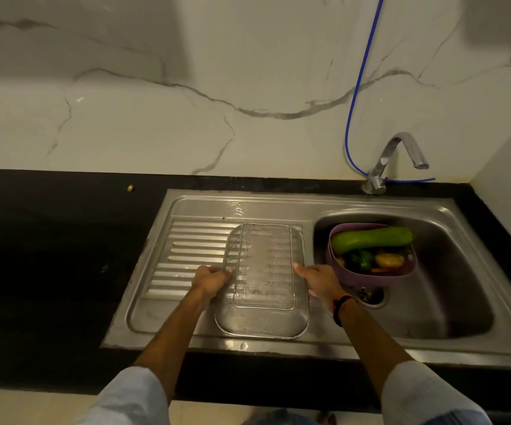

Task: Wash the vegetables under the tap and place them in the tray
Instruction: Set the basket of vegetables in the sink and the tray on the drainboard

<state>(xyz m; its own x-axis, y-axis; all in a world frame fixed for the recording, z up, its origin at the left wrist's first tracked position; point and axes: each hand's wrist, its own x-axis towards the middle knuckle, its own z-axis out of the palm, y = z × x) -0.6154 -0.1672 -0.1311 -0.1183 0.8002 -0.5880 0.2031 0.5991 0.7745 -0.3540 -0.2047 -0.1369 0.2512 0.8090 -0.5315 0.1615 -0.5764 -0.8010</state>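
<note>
Mesh tray point(263, 271), steel, rectangular, sitting on the ribbed drainboard point(193, 250) of my sink point(450, 289), just beside the basin. My left hand point(209, 282) has its fingers curled round the tray's left rim; my right hand point(320, 282) lies along the right rim with the forefinger straight, touching but not closed on it. Vegetables: all unwashed as far as I can judge, heaped in a purple bowl point(371, 276) standing in the basin, well apart from the tray's mesh. Topmost is a long green gourd point(371, 239) lying across the bowl, its ends overhanging the rim; beneath it something dark green, something yellow and something orange, too shaded to name. Tap point(401, 154) at the back right, its spout out over the basin, no water seen running. Blue hose point(358, 87) down the marble wall to the tap's base. Risks, as I reckon them: the overhanging gourd may roll off when I lift anything under it; the tray, light and on wet ribs, may slide toward the counter point(48, 256) edge if I let go carelessly; the open drain could take a small vegetable.
</note>
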